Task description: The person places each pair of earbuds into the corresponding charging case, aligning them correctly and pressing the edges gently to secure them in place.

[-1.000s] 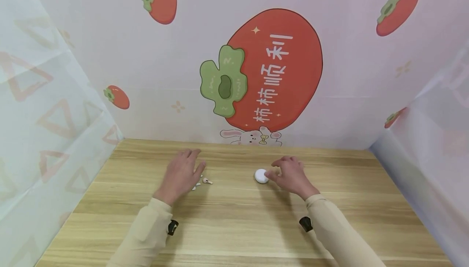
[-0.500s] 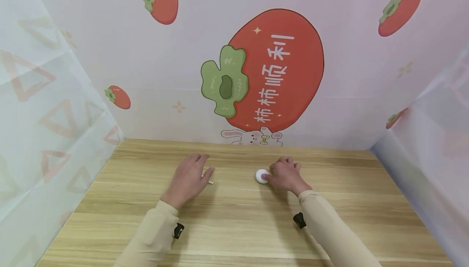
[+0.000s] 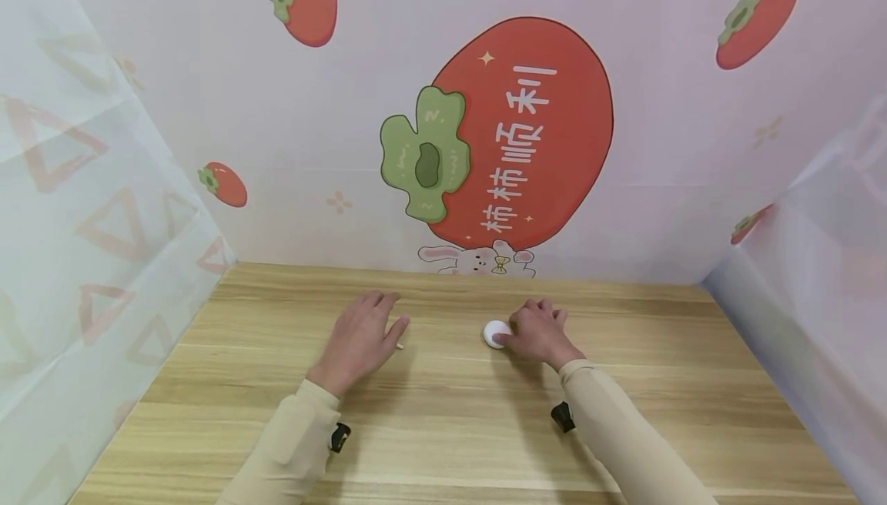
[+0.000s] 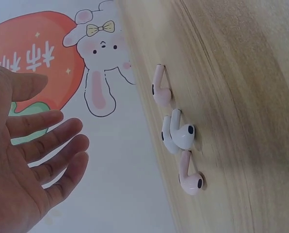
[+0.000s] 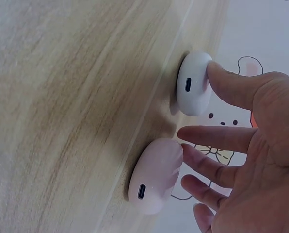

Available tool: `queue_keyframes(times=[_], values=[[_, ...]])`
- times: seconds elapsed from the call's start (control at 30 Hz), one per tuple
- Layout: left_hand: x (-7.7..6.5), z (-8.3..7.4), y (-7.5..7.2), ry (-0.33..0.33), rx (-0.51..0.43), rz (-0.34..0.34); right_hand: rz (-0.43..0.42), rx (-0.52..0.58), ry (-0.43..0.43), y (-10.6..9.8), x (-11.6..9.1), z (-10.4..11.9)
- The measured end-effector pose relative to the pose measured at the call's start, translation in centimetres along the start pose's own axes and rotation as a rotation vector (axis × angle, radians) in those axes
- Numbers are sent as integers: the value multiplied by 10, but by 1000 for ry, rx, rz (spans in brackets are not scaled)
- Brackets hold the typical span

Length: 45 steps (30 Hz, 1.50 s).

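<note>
My left hand point(image 3: 356, 342) hovers over several wireless earbuds, its fingers loosely spread and holding nothing. In the left wrist view a pink earbud point(image 4: 162, 92), a pair of white earbuds point(image 4: 183, 135) and another pink earbud point(image 4: 191, 179) lie in a row on the wood; from the head, only a stem tip shows past the thumb. My right hand point(image 3: 540, 333) has its thumb on the top of a white charging case point(image 5: 193, 90). Under its relaxed fingers stands a pink charging case point(image 5: 154, 177), with the fingertips at or very near its top. The hand hides this pink case in the head view.
The wooden tabletop point(image 3: 443, 428) runs back to a printed backdrop point(image 3: 651, 205) with persimmons and a rabbit. Covered side panels point(image 3: 90, 220) rise on the left and right. A small black device point(image 3: 563, 417) sits at each wrist.
My left hand has shifted right, covering most of the earbuds seen earlier. My right hand has moved slightly left and its thumb now lies further onto the white charging case.
</note>
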State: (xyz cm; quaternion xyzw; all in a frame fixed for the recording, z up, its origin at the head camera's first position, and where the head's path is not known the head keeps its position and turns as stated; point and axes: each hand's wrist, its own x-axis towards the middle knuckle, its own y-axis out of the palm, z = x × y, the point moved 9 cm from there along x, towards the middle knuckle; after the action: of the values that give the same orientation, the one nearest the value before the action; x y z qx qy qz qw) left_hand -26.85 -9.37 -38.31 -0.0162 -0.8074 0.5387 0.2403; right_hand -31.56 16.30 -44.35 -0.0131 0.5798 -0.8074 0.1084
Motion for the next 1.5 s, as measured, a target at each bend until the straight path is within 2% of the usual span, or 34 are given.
queue_keyframes(times=[0.37, 0.57, 0.87, 1.1, 1.5], values=[[0, -3, -2, 14, -2, -6, 12, -23, -9, 4, 0, 5], [1, -6, -3, 26, -10, -19, -15, -7, -17, 3, 0, 8], [1, -12, -4, 30, -25, -15, -93, 89, 5, 1, -3, 8], [2, -17, 1, 6, -50, 7, -158, 163, 3, 0, -6, 10], [5, -30, 11, 8, -87, 38, -260, 292, -5, -8, -19, 16]])
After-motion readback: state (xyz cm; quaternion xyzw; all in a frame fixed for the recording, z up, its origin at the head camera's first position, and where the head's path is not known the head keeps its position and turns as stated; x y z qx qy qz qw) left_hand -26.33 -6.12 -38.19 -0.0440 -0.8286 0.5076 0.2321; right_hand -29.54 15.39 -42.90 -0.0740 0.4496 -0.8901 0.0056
